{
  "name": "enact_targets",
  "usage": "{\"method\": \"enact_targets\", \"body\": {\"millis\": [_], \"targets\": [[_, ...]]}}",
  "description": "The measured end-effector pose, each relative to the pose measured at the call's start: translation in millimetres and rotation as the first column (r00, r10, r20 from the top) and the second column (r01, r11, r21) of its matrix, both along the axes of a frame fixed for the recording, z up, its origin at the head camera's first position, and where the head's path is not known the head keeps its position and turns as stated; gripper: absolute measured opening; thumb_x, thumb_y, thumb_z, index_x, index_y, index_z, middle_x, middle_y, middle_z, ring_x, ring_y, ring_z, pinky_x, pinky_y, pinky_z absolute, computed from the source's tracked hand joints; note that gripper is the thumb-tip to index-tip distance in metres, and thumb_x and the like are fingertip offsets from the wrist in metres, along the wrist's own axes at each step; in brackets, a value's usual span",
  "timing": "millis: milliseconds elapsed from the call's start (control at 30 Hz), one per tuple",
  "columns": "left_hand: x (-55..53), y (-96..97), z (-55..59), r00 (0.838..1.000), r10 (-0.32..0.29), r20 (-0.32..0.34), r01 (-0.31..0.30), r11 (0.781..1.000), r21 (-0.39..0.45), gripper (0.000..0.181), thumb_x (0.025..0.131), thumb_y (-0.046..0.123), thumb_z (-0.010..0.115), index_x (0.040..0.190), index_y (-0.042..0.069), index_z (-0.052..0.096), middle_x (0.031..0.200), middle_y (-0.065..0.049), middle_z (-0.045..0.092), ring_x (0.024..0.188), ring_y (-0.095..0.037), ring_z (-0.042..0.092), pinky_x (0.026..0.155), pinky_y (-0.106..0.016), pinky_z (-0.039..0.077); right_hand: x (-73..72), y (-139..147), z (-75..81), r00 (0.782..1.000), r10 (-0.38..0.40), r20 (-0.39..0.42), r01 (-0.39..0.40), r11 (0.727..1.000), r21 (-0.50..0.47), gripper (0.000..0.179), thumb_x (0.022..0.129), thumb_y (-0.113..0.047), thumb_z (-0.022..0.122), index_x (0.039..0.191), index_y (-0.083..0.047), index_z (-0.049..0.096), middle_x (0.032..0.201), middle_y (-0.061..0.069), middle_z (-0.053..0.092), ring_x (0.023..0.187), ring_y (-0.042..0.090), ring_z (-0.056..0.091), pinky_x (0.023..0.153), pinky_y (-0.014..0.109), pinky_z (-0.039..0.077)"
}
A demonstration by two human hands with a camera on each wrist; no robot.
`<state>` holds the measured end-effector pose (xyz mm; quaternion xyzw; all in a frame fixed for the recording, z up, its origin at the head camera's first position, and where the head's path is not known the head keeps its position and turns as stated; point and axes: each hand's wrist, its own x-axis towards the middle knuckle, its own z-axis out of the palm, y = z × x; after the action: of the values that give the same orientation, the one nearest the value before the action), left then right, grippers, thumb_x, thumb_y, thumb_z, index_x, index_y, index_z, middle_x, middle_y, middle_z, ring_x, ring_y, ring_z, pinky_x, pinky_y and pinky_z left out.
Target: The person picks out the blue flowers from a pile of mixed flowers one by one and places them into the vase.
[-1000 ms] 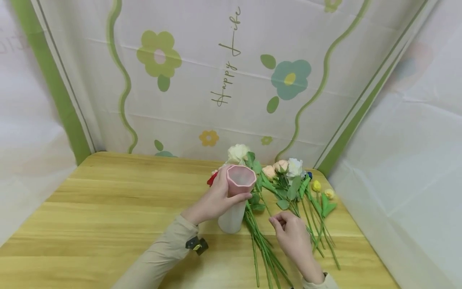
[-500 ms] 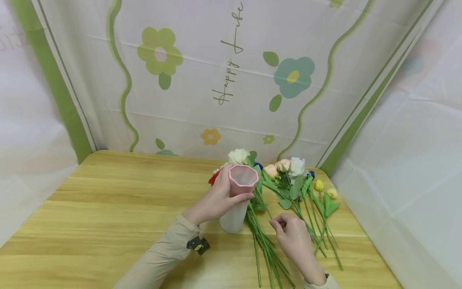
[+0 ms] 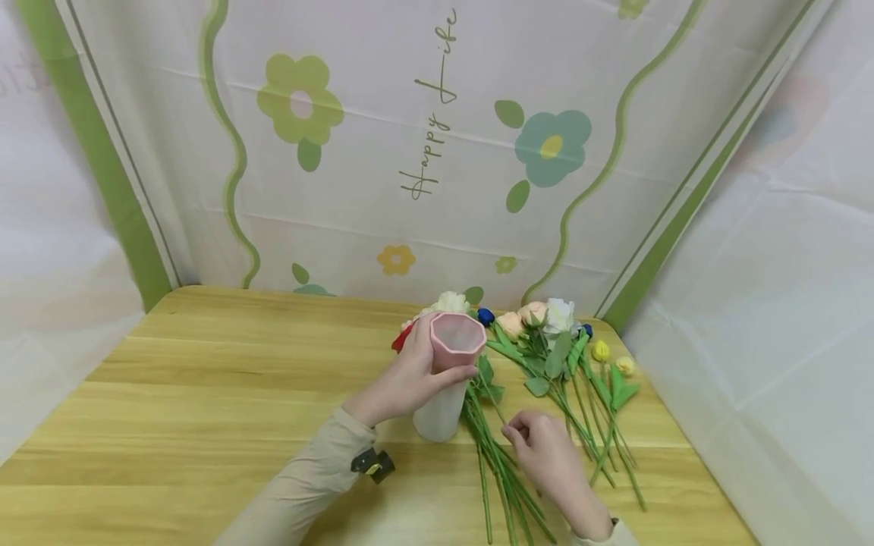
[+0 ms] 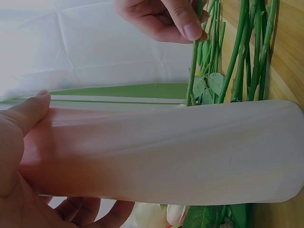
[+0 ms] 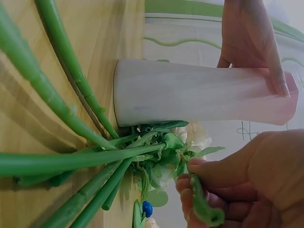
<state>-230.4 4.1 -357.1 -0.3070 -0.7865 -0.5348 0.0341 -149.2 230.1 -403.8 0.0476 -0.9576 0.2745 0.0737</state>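
Observation:
My left hand (image 3: 403,383) grips a vase (image 3: 438,413) near its pink, many-sided rim, thumb on the near side. The vase stands upright on the table, and its lower body is frosted white. To the right of it, my right hand (image 3: 549,462) pinches a green flower stem (image 4: 194,66) between thumb and fingers. In the right wrist view the cut end of that stem (image 5: 205,211) sticks out below the fingers. A cream flower (image 3: 452,302) and a red flower (image 3: 401,338) show behind the vase, partly hidden. Which bloom tops the pinched stem is hard to tell.
Several green stems (image 3: 501,478) lie between vase and right hand. Farther right on the wooden table (image 3: 205,394) lie peach flowers (image 3: 532,313), a white flower (image 3: 560,315), blue buds (image 3: 485,317) and yellow tulips (image 3: 601,350). A printed cloth (image 3: 369,152) hangs behind.
My right hand has shifted slightly left and down with the stem. The cream flower and leaves behind the vase have sunk lower, uncovering a blue bud. My left hand and the vase stay put.

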Motion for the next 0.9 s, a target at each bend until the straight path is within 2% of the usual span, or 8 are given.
{"method": "enact_targets", "body": {"millis": [167, 333, 533, 733, 900], "targets": [[-0.5, -0.3, -1.4, 1.0, -0.009, -0.007, 0.009, 1.0, 0.006, 0.088, 0.085, 0.04, 0.078, 0.146, 0.008, 0.023, 0.133, -0.005, 0.041, 0.116, -0.02, 0.046, 0.092, -0.039, 0.047, 0.8, 0, -2.7, 0.999, 0.032, 0.008, -0.032, 0.999, 0.01, 0.01, 0.09, -0.004, 0.071, 0.081, -0.007, 0.07, 0.065, -0.004, 0.059, 0.049, 0.007, 0.047, 0.046, 0.025, 0.042], [-0.7, 0.2, -1.7, 1.0, -0.007, -0.016, 0.007, 1.0, 0.009, 0.088, 0.085, 0.038, 0.078, 0.146, 0.007, 0.023, 0.134, -0.006, 0.04, 0.116, -0.021, 0.046, 0.092, -0.041, 0.047, 1.6, -1, -3.3, 0.999, 0.038, 0.007, -0.039, 0.999, 0.024, 0.009, 0.09, -0.003, 0.071, 0.081, -0.007, 0.07, 0.067, -0.004, 0.059, 0.05, 0.006, 0.047, 0.046, 0.024, 0.042], [0.5, 0.7, 0.4, 1.0, 0.005, 0.0, -0.005, 1.0, -0.002, 0.091, 0.085, 0.038, 0.079, 0.147, 0.005, 0.022, 0.134, -0.007, 0.04, 0.117, -0.023, 0.046, 0.092, -0.04, 0.046, 4.9, -4, -0.5, 0.998, 0.025, -0.056, -0.023, 1.0, 0.019, 0.009, 0.09, -0.003, 0.071, 0.081, -0.006, 0.07, 0.068, -0.002, 0.06, 0.051, 0.005, 0.048, 0.047, 0.024, 0.043], [-0.3, 1.2, -0.8, 1.0, 0.017, 0.012, -0.017, 1.0, -0.006, 0.091, 0.084, 0.039, 0.079, 0.147, 0.004, 0.023, 0.134, -0.009, 0.042, 0.117, -0.024, 0.047, 0.092, -0.04, 0.046, 7.2, -10, -1.9, 0.988, 0.104, -0.118, -0.095, 0.992, 0.081, 0.011, 0.086, -0.001, 0.074, 0.079, -0.007, 0.069, 0.072, -0.004, 0.06, 0.057, 0.002, 0.049, 0.05, 0.021, 0.044], [0.3, 0.5, -1.1, 1.0, 0.02, 0.02, -0.02, 1.0, -0.001, 0.091, 0.084, 0.04, 0.079, 0.147, 0.005, 0.023, 0.133, -0.009, 0.042, 0.116, -0.023, 0.047, 0.091, -0.04, 0.047, 8.1, -11, -3.0, 0.987, 0.128, -0.092, -0.117, 0.986, 0.12, 0.01, 0.083, -0.002, 0.077, 0.079, -0.008, 0.07, 0.073, -0.005, 0.062, 0.059, 0.003, 0.052, 0.051, 0.021, 0.045]]}}
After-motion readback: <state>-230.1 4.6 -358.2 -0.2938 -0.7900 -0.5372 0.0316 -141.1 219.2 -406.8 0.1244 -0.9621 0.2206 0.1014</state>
